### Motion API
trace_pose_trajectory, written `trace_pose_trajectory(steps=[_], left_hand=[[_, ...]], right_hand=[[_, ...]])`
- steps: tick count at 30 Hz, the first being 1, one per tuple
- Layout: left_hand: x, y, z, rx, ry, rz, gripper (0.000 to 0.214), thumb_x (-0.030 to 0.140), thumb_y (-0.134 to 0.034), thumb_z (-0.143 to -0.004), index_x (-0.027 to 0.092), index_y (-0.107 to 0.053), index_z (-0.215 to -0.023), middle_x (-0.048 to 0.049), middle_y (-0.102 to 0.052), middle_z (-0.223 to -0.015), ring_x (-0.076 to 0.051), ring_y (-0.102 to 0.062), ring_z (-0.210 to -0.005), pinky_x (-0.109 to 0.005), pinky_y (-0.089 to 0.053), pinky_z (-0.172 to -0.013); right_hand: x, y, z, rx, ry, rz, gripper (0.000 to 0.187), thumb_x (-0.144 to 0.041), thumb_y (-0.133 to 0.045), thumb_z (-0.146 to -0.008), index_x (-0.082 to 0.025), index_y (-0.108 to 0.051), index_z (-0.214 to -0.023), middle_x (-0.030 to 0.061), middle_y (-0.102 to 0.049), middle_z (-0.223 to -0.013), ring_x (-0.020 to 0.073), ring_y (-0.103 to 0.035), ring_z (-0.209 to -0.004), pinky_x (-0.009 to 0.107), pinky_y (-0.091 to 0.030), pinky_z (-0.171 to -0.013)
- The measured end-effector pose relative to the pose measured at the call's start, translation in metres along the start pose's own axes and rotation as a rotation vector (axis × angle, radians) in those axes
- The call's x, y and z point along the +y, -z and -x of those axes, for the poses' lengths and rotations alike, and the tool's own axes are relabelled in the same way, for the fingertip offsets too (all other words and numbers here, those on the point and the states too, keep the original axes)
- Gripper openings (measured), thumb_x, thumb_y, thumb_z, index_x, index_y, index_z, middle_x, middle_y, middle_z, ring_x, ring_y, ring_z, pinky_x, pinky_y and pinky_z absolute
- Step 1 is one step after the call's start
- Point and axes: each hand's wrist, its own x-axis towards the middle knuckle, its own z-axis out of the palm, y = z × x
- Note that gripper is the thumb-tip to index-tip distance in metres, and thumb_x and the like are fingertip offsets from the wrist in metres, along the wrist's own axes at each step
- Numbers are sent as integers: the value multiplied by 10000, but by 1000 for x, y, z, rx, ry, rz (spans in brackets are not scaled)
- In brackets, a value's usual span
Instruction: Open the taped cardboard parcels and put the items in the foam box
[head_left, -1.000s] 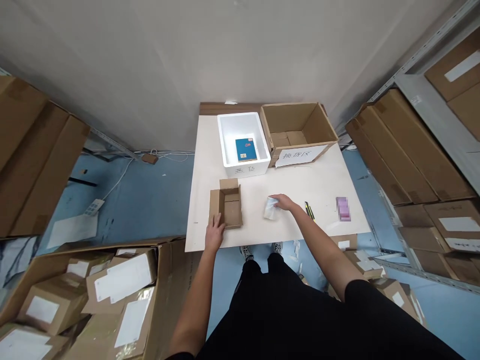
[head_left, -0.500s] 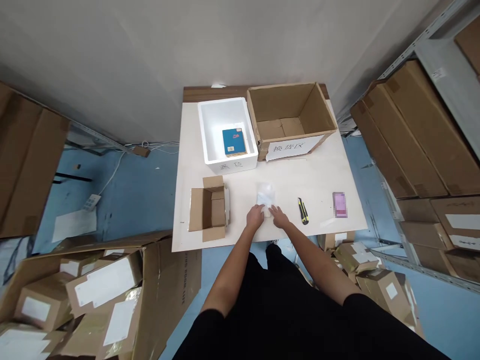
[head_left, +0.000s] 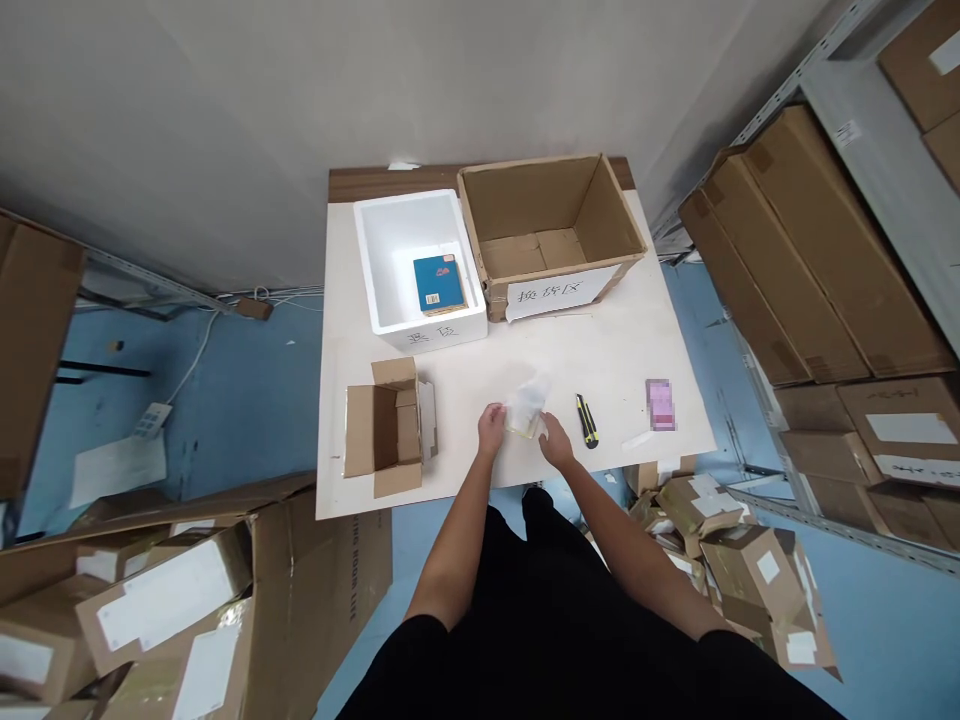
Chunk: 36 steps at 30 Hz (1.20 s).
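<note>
Both my hands hold a small clear plastic bag (head_left: 527, 407) just above the white table (head_left: 622, 345). My left hand (head_left: 491, 430) pinches its left side and my right hand (head_left: 556, 441) grips its right side. A small open cardboard box (head_left: 386, 427) lies on the table to the left of my hands. A yellow and black utility knife (head_left: 586, 420) lies just right of my right hand.
A white foam box (head_left: 375, 270) holding a blue book (head_left: 436, 283) and a large open cardboard box (head_left: 551, 225) with a paper label stand at the table's back. A blurred pink item (head_left: 660, 404) lies right. Cartons crowd the floor and shelves.
My left hand left the small cardboard box and came to the plastic bag. Both hands now lift the bag off the table. The view shifted, so the table sits further left.
</note>
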Motion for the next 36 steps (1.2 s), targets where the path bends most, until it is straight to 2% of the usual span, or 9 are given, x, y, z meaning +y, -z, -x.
trace_pose_trajectory(steps=[5,10,13,16,19,25,28,31,36], left_hand=[[-24,25,0,212,398,11,234,282,-538,-962,168,-696,-1091,-53,-726,-759,-204,-730,-735,-329,-591,-714],[-37,56,2,305,472,-104,241,316,-571,-954,183,-683,-1121,-127,-777,-898,-286,-755,-874,-401,-568,-805],[-32,55,16,356,396,-165,300,404,-456,-1042,208,-679,-1083,-132,-777,-1000,-288,-738,-993,-390,-558,-865],[-26,39,32,144,45,-329,313,432,-482,-1045,228,-711,-983,-99,-769,-1003,-254,-729,-1018,-357,-563,-933],[-29,29,37,-71,-231,-516,315,288,-526,-991,207,-731,-1216,-151,-730,-1319,-284,-647,-1302,-406,-510,-1115],[-56,51,23,-283,-87,-802,800,84,-552,-834,166,-448,-1624,-200,-288,-1758,-365,-226,-1646,-571,-375,-1243],[-63,61,18,-390,-72,-866,864,51,-526,-835,230,-387,-1669,-158,-203,-1787,-326,-176,-1661,-568,-371,-1248],[-63,63,15,-445,-72,-882,893,46,-530,-827,221,-353,-1685,-169,-160,-1789,-329,-158,-1664,-572,-379,-1241],[-56,59,13,-463,-43,-870,935,57,-550,-808,200,-309,-1700,-181,-115,-1790,-349,-111,-1667,-594,-340,-1257]], right_hand=[[-17,3,-13,-181,53,61,760,-142,-405,-978,-195,-295,-1728,71,-288,-1776,271,-253,-1641,445,-332,-1298],[-28,3,-16,-284,24,140,758,-142,-470,-951,-240,-375,-1697,66,-205,-1802,354,-167,-1657,498,-435,-1202],[-34,-1,-10,-232,-18,146,824,-122,-493,-932,-267,-305,-1721,73,-168,-1812,361,-185,-1649,488,-438,-1189],[-42,-6,-5,-145,52,140,749,-159,-448,-990,-253,-303,-1718,90,-209,-1800,316,-236,-1628,444,-405,-1214],[-54,-11,-7,-68,124,120,629,-305,-418,-1059,-229,-377,-1682,115,-334,-1745,304,-323,-1565,421,-383,-1227],[-95,-32,-33,13,-39,139,807,-503,-649,-981,-169,-369,-1661,207,-280,-1744,403,-325,-1537,498,-432,-1170],[-107,-39,-42,21,-101,162,643,-393,-634,-997,-186,-481,-1586,196,-307,-1738,386,-367,-1514,482,-491,-1107],[-102,-33,-45,25,-101,143,386,-189,-479,-1029,-182,-683,-1357,156,-446,-1667,318,-469,-1446,387,-505,-1086],[-78,-11,-48,46,-59,-13,416,-133,-362,-1048,-181,-719,-1255,138,-705,-1340,250,-641,-1243,338,-497,-1081]])
